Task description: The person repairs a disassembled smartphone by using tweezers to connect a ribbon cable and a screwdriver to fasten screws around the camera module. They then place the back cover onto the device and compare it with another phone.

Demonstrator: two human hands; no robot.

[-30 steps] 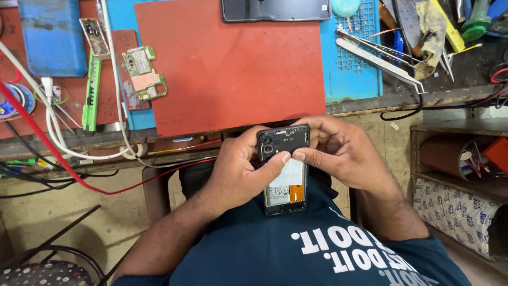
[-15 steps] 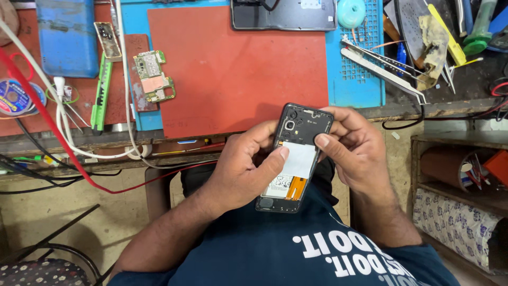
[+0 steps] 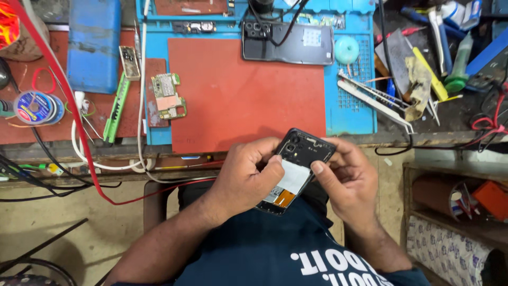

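Tilted further since the half-second-earlier view, the opened black smartphone with its back cover off [image 3: 296, 169] is now lying diagonally, camera end pointing far and right, bottom end near and left over the person's lap. A second ago it was being held almost upright with both hands bunched over the camera end; the hands are now spreading along its sides.

Left hand [image 3: 244, 177] is wrapping the phone's left edge, thumb pressing on the white battery panel [image 3: 294, 176]. Right hand [image 3: 346, 180] is closing on the right edge, index fingertip touching the frame just beside the battery. Both hands are clamped on the phone; it is off the bench, held just near of the bench edge.

An orange flex strip [image 3: 284, 198] is showing near the phone's lower end. Judgement: the person is turning the body to inspect or work on the exposed inside.

On the bench, the red rubber work mat [image 3: 238, 90] is lying far of the hands; a small green circuit board [image 3: 168, 96] is resting at its left, metal tweezers [image 3: 373, 98] at its right.
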